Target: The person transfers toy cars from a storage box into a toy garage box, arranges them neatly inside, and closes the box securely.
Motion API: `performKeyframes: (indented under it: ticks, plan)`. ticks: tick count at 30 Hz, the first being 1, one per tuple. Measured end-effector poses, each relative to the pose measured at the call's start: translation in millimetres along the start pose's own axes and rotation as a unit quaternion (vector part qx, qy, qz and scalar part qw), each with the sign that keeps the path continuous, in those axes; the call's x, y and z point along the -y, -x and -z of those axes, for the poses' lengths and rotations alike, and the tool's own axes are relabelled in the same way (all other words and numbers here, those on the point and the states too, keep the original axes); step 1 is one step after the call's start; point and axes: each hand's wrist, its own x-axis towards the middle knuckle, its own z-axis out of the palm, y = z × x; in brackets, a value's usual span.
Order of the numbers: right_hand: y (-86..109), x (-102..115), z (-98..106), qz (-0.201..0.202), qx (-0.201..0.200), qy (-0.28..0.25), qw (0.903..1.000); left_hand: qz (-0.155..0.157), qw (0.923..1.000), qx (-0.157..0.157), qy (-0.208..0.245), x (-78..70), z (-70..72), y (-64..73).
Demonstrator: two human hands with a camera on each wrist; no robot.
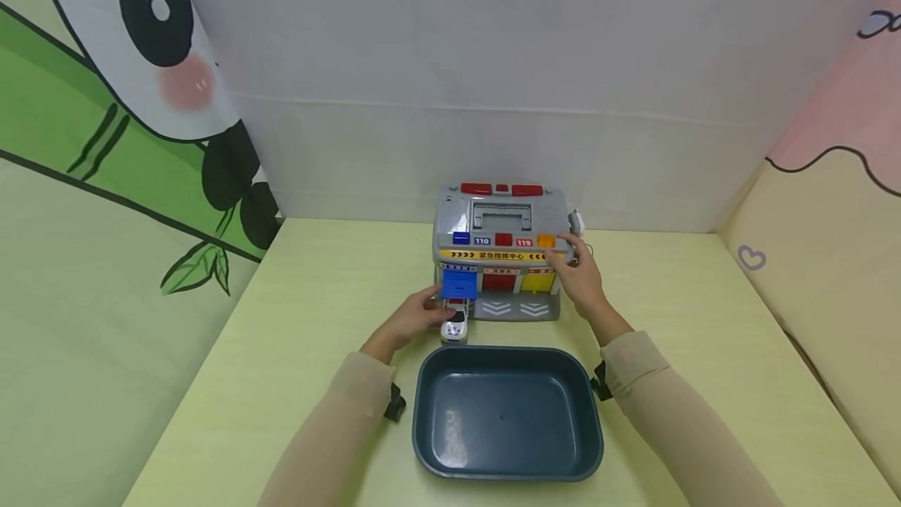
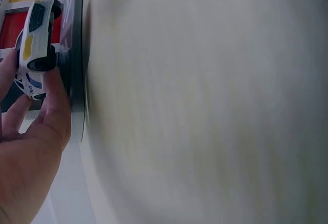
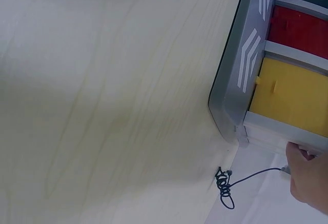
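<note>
A white toy police car (image 1: 454,325) sits in front of the left bay of a grey toy emergency station (image 1: 450,217), its far end under the raised blue door (image 1: 459,283). My left hand (image 1: 411,323) pinches the car; in the left wrist view its fingers (image 2: 57,98) lie along both sides of the car (image 2: 35,44). At the station's upper right corner, my right hand (image 1: 583,278) grips the edge, thumb toward the front and fingers at the side. The right wrist view has that hand (image 3: 310,180) beside the yellow door (image 3: 289,96), some fingers hidden.
A dark blue-grey plastic tub (image 1: 507,469) stands just in front of the station, between my forearms. A thin coiled cord (image 3: 224,185) lies by the station's right side. Behind the station rises a white cloth wall (image 1: 493,139), with printed cloth on both sides.
</note>
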Motion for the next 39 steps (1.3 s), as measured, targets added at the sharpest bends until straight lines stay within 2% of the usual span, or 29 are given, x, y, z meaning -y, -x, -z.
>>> performKeyframes:
  ticks: [3,8,12,17,29,39]
  plan:
    - [-0.6,-0.6,0.3,0.0,-0.002,-0.003,1.0,-0.015,0.9998,-0.006,-0.01,1.4,-2.4,-3.1]
    - [-1.6,-1.6,0.6,0.0,-0.002,0.0,1.0,-0.021,0.9992,-0.029,-0.021,0.9,-4.8,-6.6]
    - [-1.9,-2.0,0.5,0.002,-0.001,0.001,1.0,-0.022,0.9968,-0.052,-0.058,-2.1,-6.4,-6.5]
    - [-2.2,-2.0,0.8,0.009,0.003,-0.004,0.9999,-0.006,0.9932,-0.082,-0.082,-4.5,-8.7,-5.5]
    - [-1.6,-3.7,-0.2,0.002,0.003,-0.009,1.0,0.032,0.9865,-0.131,-0.094,-2.2,-13.5,-7.3]
    - [-3.5,-4.8,0.5,0.006,-0.005,-0.003,1.0,0.045,0.9914,-0.121,-0.02,-2.1,-15.2,-9.8]
